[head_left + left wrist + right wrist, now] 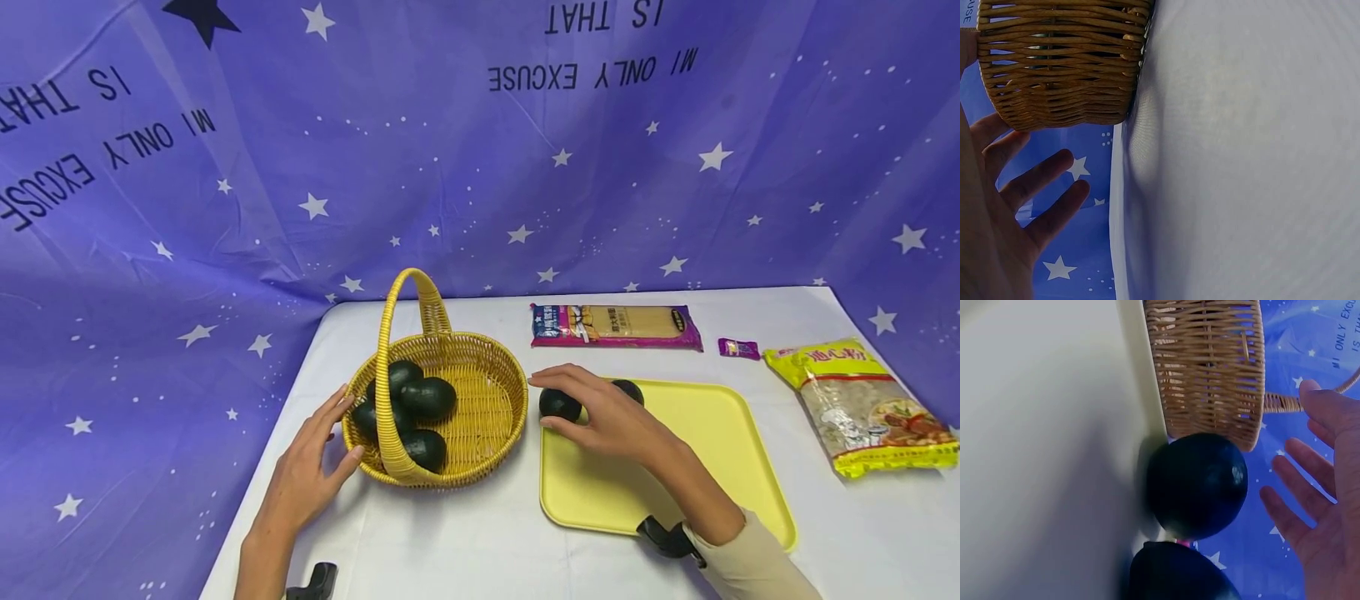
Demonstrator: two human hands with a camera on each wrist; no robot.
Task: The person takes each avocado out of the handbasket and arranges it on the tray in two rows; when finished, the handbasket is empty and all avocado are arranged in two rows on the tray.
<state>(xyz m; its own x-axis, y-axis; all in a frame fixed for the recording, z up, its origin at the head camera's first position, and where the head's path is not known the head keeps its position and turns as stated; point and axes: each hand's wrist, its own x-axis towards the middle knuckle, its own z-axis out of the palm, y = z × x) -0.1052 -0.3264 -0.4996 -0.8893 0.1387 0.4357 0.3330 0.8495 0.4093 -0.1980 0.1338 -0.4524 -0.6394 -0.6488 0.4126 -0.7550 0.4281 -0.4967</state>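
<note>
A yellow wicker basket (487,467) with a tall handle holds several dark green avocados (428,398). My left hand (303,471) touches its left side, thumb near the rim and the other fingers spread; in the left wrist view, fingertips (1015,142) meet the woven wall. On the yellow tray (675,500), at its upper left corner, lies an avocado (560,405) with a second avocado (628,390) beside it, partly hidden. My right hand (611,417) hovers over them with thumb and fingers apart. In the right wrist view, a gap shows between the fingers and the nearer avocado (1197,486).
Behind the tray lies a long pack of noodles (618,326), with a small purple packet (738,348) to its right. A larger yellow food bag (862,408) lies at the right. A purple star-patterned cloth (480,192) hangs behind the white table (450,550).
</note>
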